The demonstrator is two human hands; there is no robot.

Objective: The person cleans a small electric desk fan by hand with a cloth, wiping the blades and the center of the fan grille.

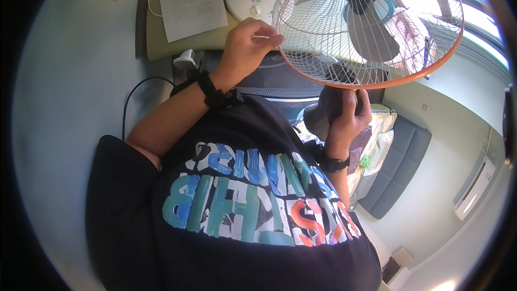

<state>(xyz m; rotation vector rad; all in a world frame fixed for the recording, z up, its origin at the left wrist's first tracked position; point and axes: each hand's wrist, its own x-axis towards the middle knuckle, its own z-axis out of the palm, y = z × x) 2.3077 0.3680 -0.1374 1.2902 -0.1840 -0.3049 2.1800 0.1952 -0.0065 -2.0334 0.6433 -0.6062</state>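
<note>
A desk fan tilts over the desk, its wire cage [323, 37] edged by an orange rim [398, 83]. Behind the wires are grey blades [371, 37]. My left hand [245, 48] is closed, thumb and forefinger pinching at the left edge of the cage. Below the rim, my right hand [349, 124] is closed around a bunched dark grey cloth [322, 112], fingertips up against the orange edge. Part of the cloth is hidden behind my fingers. The fan's round white base [239, 0] with a knob stands on the desk.
A printed sheet [193, 2] lies on the greenish desk [156, 37], left of the base. A white plug [186, 59] and a black cable [137, 89] are by the wall. A bed with a grey headboard [401, 156] stands to the right, below an air conditioner [475, 187].
</note>
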